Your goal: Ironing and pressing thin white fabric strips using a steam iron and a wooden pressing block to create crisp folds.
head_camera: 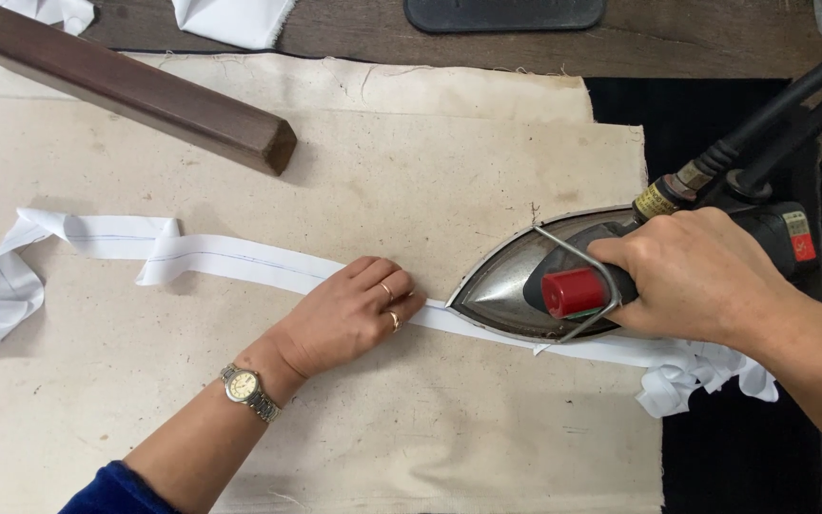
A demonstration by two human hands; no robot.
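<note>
A long white fabric strip [230,259] with a thin blue line lies across a stained beige ironing cloth [411,162]. My left hand [352,309] presses flat on the strip, fingers pointing toward the iron's tip; it wears two rings and a wristwatch. My right hand [701,276] grips the black handle of a metal steam iron [506,286] with a red knob. The iron rests on the strip, its nose just right of my left fingertips. Past the iron, the strip bunches up [706,376] at the cloth's right edge.
A dark wooden block [135,86] lies at the upper left. Black hoses [782,119] run from the iron toward the upper right. White fabric pieces [235,19] and a black pad [504,13] sit at the far edge. Black cloth [715,124] covers the right side.
</note>
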